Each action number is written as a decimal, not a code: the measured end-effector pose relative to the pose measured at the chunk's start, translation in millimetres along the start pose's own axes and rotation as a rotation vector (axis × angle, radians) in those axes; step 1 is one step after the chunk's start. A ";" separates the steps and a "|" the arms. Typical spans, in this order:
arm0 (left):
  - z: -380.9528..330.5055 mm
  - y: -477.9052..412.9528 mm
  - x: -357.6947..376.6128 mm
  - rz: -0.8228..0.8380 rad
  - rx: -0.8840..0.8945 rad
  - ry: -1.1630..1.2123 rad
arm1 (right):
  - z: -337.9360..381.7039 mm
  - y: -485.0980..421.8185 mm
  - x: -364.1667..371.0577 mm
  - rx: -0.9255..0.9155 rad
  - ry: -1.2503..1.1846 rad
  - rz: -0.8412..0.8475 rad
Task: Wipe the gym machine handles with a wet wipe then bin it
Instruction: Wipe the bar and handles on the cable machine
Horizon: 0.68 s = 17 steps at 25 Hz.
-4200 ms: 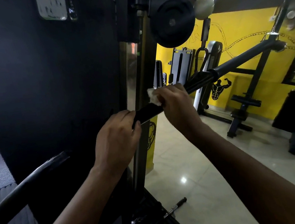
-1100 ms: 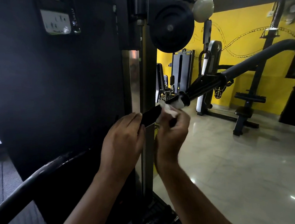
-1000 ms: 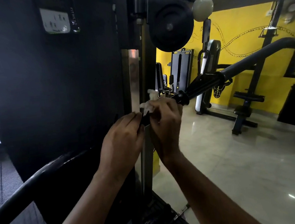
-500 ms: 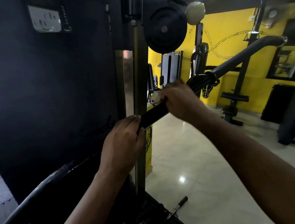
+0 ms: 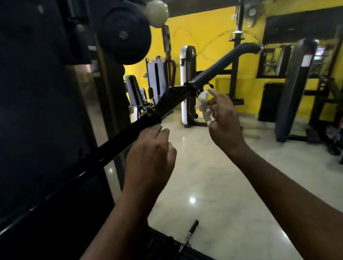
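Wipe (image 5: 204, 106), crumpled and white, is pinched in the right hand (image 5: 224, 123), just beside the black handle (image 5: 174, 99) (its lower end lost in shadow). Left hand (image 5: 150, 154) hovers below, fingers loosely curled; contact unclear.

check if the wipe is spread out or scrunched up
Scrunched: the wet wipe is a crumpled wad held in the right hand.

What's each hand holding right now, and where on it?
The right hand holds the wet wipe, bunched up in its fingers. The left hand holds nothing, relaxed beside the black handle.
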State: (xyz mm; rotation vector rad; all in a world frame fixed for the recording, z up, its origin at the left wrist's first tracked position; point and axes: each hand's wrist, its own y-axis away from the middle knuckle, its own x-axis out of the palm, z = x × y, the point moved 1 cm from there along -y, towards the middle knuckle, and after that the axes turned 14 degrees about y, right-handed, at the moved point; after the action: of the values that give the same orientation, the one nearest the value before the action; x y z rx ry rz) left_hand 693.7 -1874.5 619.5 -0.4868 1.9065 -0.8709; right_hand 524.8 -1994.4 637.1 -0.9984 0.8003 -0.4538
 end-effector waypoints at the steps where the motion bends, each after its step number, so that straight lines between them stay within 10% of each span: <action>1: -7.9 -8.7 8.4 0.010 0.005 0.004 | -12.4 -0.7 -1.6 0.011 -0.013 0.027; 17: -37.4 -125.0 82.9 0.026 0.020 -0.635 | -64.4 -62.5 54.5 -0.013 -0.427 0.160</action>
State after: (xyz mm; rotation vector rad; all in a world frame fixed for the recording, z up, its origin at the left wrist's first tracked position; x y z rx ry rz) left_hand 618.4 -1997.9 673.9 -0.6360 1.3168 -0.6179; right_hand 511.0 -2097.4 651.7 -0.9902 0.4920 -0.0896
